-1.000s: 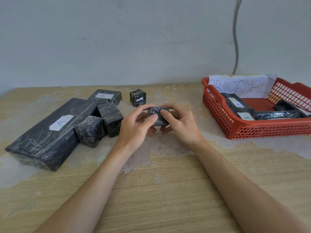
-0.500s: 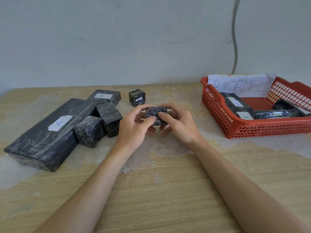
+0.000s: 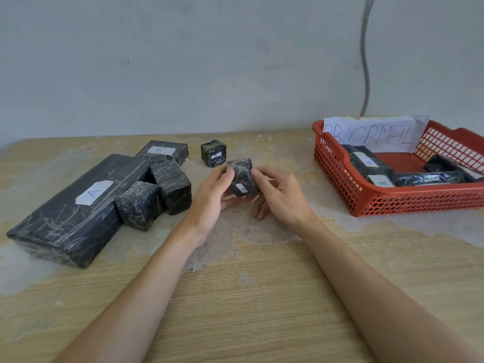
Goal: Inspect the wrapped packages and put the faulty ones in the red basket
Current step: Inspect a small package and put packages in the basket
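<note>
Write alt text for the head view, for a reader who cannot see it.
A left hand and right hand hold a small black wrapped package over a wooden table. More black packages lie at left; a red basket at right holds others and a paper sign.

Glossy film-wrapped package point(image 3: 241, 178); worn wood-grain table point(image 3: 262, 297); red plastic basket point(image 3: 392, 203).

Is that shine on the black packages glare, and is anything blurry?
Head view: soft even light, faint shadows; yes, streaky glare across the long package; the small package gripped by the left hand and right hand looks slightly soft, label unreadable.
</note>
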### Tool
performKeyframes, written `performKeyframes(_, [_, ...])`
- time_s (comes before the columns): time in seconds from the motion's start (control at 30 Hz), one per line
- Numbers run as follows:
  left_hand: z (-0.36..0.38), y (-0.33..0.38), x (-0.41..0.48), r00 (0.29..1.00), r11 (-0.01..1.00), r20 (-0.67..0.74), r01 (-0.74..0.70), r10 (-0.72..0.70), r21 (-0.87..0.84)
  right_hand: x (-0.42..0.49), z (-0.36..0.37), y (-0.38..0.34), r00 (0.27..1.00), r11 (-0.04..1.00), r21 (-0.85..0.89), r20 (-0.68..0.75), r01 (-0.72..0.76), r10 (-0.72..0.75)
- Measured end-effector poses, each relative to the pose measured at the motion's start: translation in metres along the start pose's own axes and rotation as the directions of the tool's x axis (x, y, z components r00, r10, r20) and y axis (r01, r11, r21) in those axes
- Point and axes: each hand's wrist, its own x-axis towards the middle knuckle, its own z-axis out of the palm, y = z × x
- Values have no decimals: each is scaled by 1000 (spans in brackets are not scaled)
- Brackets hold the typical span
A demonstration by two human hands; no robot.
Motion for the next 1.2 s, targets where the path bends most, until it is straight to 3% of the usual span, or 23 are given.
performKeyframes(0.1, [-2,-3,3,998,999,-45,-35,35,-13,1,-1,-1,998,998,61,-58,-12,16])
performKeyframes(0.2, [-2,-3,2,994,995,-63,-87,90,46,-1,-3,-7,997,977,198,24,-82,79])
performKeyframes(0.33, [-2,-2,1,993,995,-71,-89,93,51,-1,-2,-6,998,990,135,-25,-46,50])
performKeyframes(0.53, [1,-6,3,956,980,-255,-104,145,170,-6,-1,-8,999,998,57,30,-31,29])
performKeyframes(0.8, [-1,-6,3,959,979,-243,-107,148,176,-6,1,-8,999,998,61,21,-30,29])
performKeyframes(0.97, [-1,-6,1,975,974,-162,-118,150,192,-4,1,-9,999,999,45,-19,-28,28])
performKeyframes(1.2, [-4,-7,4,971,972,-174,-131,165,193,-4,0,-8,999,1000,8,41,0,0])
